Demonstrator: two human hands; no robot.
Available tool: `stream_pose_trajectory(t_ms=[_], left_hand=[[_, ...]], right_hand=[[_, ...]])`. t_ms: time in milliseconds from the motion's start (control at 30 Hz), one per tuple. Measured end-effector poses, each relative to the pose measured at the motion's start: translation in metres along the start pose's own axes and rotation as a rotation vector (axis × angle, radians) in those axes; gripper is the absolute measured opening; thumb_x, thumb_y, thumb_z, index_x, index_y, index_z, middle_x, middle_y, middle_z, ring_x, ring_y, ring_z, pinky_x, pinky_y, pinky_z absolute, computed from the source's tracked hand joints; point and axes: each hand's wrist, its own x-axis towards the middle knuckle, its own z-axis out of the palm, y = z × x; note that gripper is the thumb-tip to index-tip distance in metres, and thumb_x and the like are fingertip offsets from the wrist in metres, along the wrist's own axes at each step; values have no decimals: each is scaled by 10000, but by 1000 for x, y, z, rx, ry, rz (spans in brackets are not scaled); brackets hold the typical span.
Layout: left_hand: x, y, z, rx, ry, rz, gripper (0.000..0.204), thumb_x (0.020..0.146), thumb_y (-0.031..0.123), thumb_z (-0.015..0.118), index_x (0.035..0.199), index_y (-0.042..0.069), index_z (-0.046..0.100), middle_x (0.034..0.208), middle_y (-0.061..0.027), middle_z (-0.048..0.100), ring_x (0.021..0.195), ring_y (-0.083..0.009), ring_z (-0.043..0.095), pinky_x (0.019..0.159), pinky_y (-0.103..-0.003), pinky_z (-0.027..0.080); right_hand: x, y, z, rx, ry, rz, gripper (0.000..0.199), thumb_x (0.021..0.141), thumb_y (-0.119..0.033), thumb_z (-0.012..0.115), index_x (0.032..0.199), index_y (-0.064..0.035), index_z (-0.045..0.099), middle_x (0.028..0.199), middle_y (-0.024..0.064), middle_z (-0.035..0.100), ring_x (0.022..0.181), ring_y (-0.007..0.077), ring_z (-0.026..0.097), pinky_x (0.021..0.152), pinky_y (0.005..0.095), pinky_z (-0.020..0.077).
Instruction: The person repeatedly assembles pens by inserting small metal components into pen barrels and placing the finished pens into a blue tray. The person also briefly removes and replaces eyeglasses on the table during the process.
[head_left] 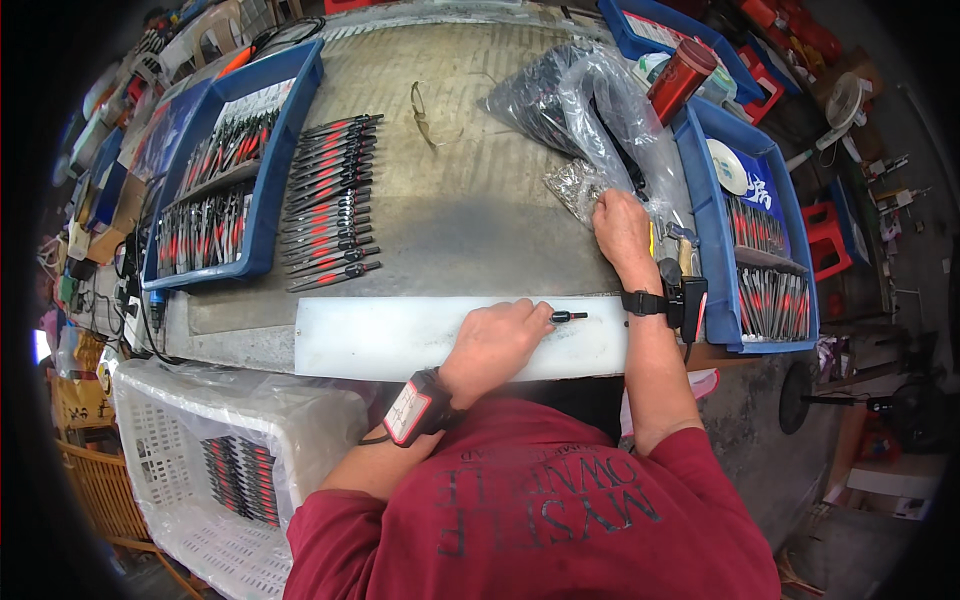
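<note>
On the white board (400,335) at the table's near edge, my left hand (497,342) is closed around a dark rod-shaped piece (570,316). Only its black end pokes out to the right; the rest is hidden in the fist. My right hand (622,230) reaches farther out, fingers bent together at the edge of a clear bag of small shiny metal parts (573,187). What those fingers pinch, if anything, is too small to see. A neat row of black, red-banded rods (330,200) lies left of centre.
Blue trays of similar rods stand left (262,205) and right (700,185). A large plastic bag of dark parts (545,95) and a red tumbler (683,80) sit at the back right. Below left is a white lined crate (160,420) holding stacked rods. Thin eyeglasses (422,115) lie mid-table.
</note>
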Motion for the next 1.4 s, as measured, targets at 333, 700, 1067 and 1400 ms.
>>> stream_pose_trajectory(t_ms=[333,700,1067,1400], left_hand=[[0,1,-2,-13,2,-17,151,819,177,648,873,78,548,662,-88,527,554,-276,576,464,-384,453],[-1,-1,2,7,17,-3,170,796,172,669,892,83,560,667,-68,517,549,-241,577,458,-361,457],[-1,-1,3,-9,34,-8,160,807,181,664,870,87,551,663,-69,504,548,-251,566,460,-367,446],[-1,1,0,-24,16,-22,149,815,172,652,845,80,539,660,-75,509,554,-262,566,472,-373,449]], right_hand=[[-15,-14,-41,727,-148,392,133,848,-100,571,889,21,603,670,50,608,610,99,555,565,255,444],[-82,-46,-72,1041,-277,258,61,897,-54,552,876,3,562,810,-3,576,720,62,515,638,206,419],[-105,-57,-63,775,-226,-53,75,814,-10,585,876,10,548,945,128,582,878,280,571,759,330,459],[-108,-57,-66,701,-180,-131,64,822,9,576,882,12,554,934,116,573,818,218,558,712,295,454]])
